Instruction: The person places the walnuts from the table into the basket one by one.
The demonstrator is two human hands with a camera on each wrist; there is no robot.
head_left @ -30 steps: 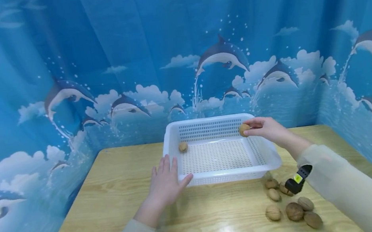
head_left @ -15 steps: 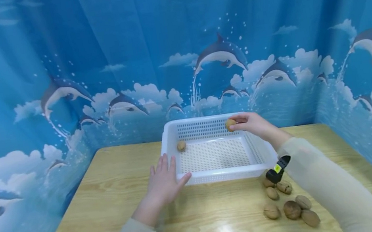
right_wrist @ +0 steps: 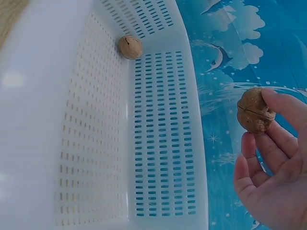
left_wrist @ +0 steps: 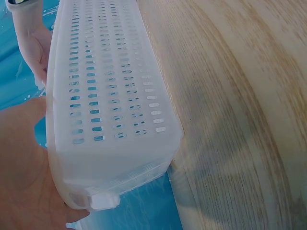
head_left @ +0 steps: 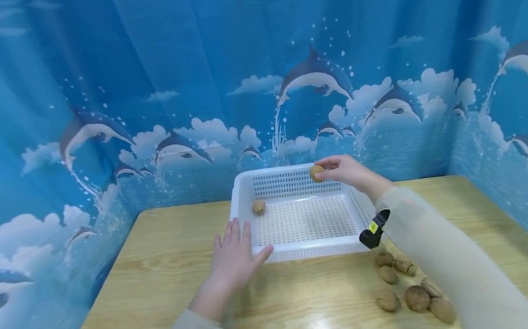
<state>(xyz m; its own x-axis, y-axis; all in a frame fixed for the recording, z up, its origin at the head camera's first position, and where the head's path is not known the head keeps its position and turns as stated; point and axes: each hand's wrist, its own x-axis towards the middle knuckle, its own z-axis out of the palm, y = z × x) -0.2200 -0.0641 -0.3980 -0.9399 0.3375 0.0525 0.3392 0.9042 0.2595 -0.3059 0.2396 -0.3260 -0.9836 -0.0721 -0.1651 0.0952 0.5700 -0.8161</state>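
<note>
As right hand (head_left: 344, 169) pinches round brown walnut (head_left: 316, 173) by far rim of white rectangular plastic basket (head_left: 317, 244), left hand (head_left: 233, 258) straight-fingered at near-left corner, fingertip slip could drop it outside.

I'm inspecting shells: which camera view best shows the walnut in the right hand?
The right wrist view: the walnut is large there, a dark line crossing it. The head view shows it small; the left wrist view doesn't show it.

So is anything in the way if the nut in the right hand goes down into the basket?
Nothing that I can see. The right hand holds the walnut up over the open basket. The other walnut sits off to the left.
</note>
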